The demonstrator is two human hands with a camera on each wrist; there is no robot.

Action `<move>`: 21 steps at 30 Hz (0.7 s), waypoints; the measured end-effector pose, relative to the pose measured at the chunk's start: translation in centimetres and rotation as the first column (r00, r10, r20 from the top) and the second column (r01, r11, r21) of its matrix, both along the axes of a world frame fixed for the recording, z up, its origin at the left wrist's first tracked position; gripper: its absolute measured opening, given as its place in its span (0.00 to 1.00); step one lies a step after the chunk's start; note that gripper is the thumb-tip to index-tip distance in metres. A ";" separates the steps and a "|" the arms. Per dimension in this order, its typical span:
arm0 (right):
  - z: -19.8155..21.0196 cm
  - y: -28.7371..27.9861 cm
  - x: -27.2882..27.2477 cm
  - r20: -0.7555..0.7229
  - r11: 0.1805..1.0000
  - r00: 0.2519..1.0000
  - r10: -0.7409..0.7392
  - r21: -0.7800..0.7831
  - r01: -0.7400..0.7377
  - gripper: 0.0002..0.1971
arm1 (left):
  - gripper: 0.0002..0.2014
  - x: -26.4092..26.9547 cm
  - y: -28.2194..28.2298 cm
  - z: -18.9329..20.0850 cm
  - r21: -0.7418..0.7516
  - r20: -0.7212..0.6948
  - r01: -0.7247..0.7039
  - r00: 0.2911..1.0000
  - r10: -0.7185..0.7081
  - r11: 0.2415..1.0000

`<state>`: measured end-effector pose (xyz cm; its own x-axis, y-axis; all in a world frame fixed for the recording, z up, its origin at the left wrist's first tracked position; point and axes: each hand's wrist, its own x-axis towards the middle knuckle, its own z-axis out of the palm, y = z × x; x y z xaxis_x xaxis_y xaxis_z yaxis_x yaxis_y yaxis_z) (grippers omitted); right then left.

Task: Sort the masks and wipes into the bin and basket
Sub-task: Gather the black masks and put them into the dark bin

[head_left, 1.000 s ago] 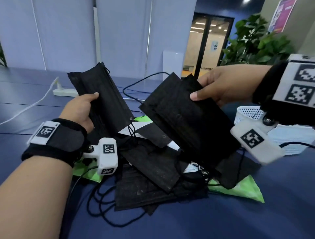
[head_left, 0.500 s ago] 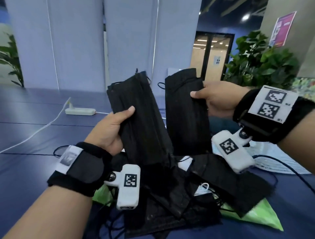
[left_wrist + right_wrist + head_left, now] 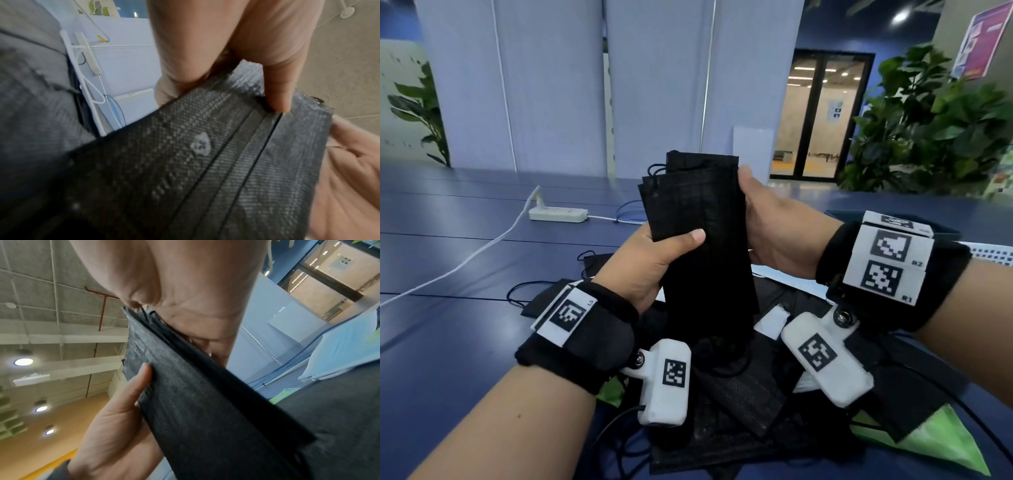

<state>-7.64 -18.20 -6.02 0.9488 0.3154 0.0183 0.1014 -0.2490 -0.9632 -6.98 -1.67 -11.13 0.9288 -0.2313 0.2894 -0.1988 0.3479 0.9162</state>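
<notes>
left hand (image 3: 650,263): grips the stack (image 3: 702,240) from the left, thumb across the front, fingers hidden behind it; in the left wrist view one fingertip presses a pleat
right hand (image 3: 774,233): clamps the stack's right edge, thumb up along the side, fingers behind, prob. to square the edges
stack: several black masks pressed face to face, held upright between both hands above the pile (image 3: 739,394); top edges not flush, one mask stands higher at the back, ear loop pokes out top left
why held so: looks like masks are gathered into one bundle so they go over in a single trip, not one by one
pile: more black masks w/ tangled loops on the bench (image 3: 448,308) under the wrists; green packs (image 3: 935,442), prob. wipes, poke out at the lower right and by the left wrist
basket (image 3: 993,255): only a white perforated rim shows, far right behind the right wrist; bin not in view
progress: early-mid by my guess, most items unsorted
risk: loops could snag on the pile as the stack moves away
</notes>
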 end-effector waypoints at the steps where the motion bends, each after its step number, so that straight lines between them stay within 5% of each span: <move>1: 0.0 0.0 -0.3 0.047 0.996 0.999 -0.011 -0.084 0.014 0.46 | 0.23 0.1 -0.1 -0.1 0.019 0.014 -0.017 1.000 0.017 1.000; 3: -0.1 -0.4 -0.8 0.197 0.965 0.979 -0.060 -0.240 0.107 0.49 | 0.21 0.3 -0.1 -0.2 0.036 0.050 -0.045 0.998 0.043 0.998; 5: -0.1 -1.0 -1.1 0.325 0.933 0.938 -0.119 -0.288 0.218 0.38 | 0.17 0.4 -0.1 -0.2 0.028 0.079 -0.055 0.995 0.053 0.998; 9: -0.2 -1.9 -2.1 0.407 0.891 0.902 -0.147 -0.341 0.299 0.21 | 0.17 0.3 0.2 0.1 0.038 0.121 -0.040 0.992 0.035 0.998; 12: -0.3 -1.9 -2.4 0.422 0.864 0.893 -0.154 -0.380 0.329 0.15 | 0.25 0.2 0.3 0.1 0.021 0.102 -0.016 0.995 0.014 1.000; 15: -0.6 -2.1 -2.6 0.344 0.910 0.916 -0.205 -0.278 0.308 0.12 | 0.35 0.3 0.3 -0.1 0.050 0.066 0.020 0.998 -0.023 0.999; 17: -0.5 -2.2 -3.0 0.250 0.957 0.944 -0.213 -0.141 0.254 0.06 | 0.31 -0.1 0.2 -0.1 0.147 0.056 0.081 0.994 -0.090 0.986; 21: -0.3 -2.3 -3.7 0.161 0.979 0.966 -0.202 0.042 0.197 0.11 | 0.20 -0.9 -0.1 0.2 0.234 0.011 0.122 0.992 -0.128 0.965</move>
